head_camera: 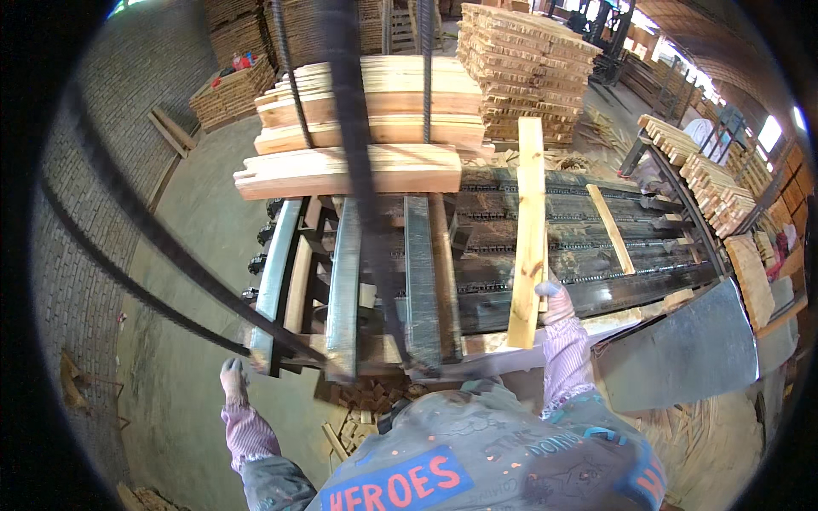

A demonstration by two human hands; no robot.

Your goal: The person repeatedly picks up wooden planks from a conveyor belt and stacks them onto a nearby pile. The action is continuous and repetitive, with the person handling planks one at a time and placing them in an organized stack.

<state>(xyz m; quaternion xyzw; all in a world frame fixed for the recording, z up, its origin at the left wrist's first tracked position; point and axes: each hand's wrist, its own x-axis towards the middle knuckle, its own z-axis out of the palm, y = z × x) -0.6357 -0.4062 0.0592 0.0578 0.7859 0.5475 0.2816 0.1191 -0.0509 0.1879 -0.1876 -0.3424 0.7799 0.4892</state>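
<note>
My right hand (555, 300), in a pale glove with a striped sleeve cuff, grips a long wooden board (532, 217) near its lower end. The board points away from me above a conveyor with chains (486, 246); a thin edge beside it may be a second board. My left hand (234, 382), also gloved, is low on the left, just off the near end of a metal-topped rail (275, 287). Nothing shows in it, but how far its fingers are apart is unclear. Beyond the rails lies a layered stack of planed boards (358, 169).
Dark ribbed rods (358, 128) rise close before me. A loose wood strip (611, 230) lies on the conveyor. A sheet-metal plate (684, 351) sits at right, a tall lumber stack (524, 70) behind. Wood offcuts (364, 399) lie below, and a brick wall (140, 102) stands left.
</note>
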